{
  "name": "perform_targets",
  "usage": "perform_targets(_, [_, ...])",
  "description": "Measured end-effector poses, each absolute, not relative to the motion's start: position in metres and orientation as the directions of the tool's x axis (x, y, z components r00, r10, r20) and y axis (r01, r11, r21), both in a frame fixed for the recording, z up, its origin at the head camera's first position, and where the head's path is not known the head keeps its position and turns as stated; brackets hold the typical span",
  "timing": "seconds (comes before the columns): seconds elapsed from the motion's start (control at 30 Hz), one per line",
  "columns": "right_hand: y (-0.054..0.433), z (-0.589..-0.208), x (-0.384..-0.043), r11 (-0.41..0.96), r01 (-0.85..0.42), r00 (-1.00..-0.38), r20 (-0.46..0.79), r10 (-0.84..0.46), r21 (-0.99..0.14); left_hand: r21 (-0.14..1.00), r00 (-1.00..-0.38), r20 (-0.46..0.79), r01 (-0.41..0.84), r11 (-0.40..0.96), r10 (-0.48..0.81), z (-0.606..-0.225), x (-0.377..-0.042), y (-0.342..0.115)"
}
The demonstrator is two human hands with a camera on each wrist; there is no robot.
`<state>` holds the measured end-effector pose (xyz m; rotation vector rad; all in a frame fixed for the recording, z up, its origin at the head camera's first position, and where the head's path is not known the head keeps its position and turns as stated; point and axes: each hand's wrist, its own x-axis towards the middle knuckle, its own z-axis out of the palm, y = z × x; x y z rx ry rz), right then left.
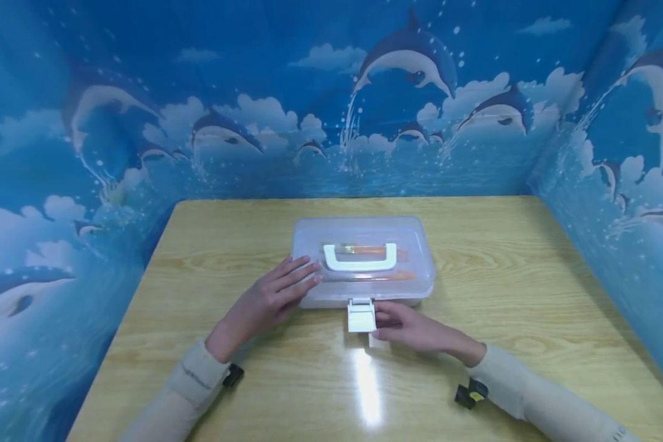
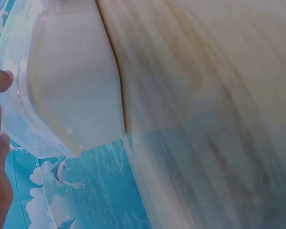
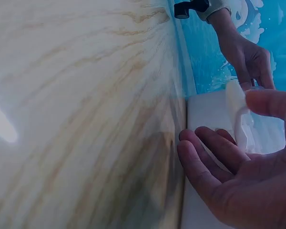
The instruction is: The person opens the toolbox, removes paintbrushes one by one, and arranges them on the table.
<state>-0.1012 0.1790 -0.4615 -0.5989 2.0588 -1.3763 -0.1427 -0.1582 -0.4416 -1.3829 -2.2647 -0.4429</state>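
while only head view shows handle [image 1: 360,266] | right hand [image 1: 409,326] pinches latch [image 1: 361,318] | left hand [image 1: 273,293] outstretched

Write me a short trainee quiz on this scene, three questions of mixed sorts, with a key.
1. Which hand is at the white latch of the box: a) left, b) right, c) both?
2. True or false: the box stands wide open.
3. Fill in: the items showing through the lid look partly ____.

Key: 1. b, the right hand; 2. False; 3. Orange.
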Motion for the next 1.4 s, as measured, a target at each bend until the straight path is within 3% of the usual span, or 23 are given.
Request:
perform_targets(0.3, [0.179, -0.461, -0.094, 0.535, -0.290, -0.797, -0.109, -0.594, -0.794, 0.047, -0.395, 0.533, 0.897, 0.440, 0.748, -0.442, -0.142, -0.157])
perform_targets(0.5, [0.181, -0.456, -0.090, 0.577, -0.416, -0.785, -0.043, -0.618, -0.703, 0.050, -0.396, 0.540, 0.896, 0.441, 0.743, -0.441, -0.142, -0.157])
perform_targets(1.13, [0.189, -0.446, -0.079, 0.643, -0.483, -0.789, -0.024, -0.614, -0.594, 0.054, -0.403, 0.531, 0.894, 0.445, 0.746, -0.442, -0.142, -0.157])
perform_targets(1.27, [0.194, -0.435, -0.074, 0.633, -0.530, -0.769, 0.004, -0.640, -0.564, 0.057, -0.402, 0.535, 0.895, 0.442, 0.744, -0.442, -0.142, -0.156])
perform_targets(1.4, [0.199, -0.421, -0.071, 0.550, -0.642, -0.707, 0.134, -0.695, -0.534, 0.052, -0.407, 0.533, 0.891, 0.451, 0.742, -0.443, -0.141, -0.155])
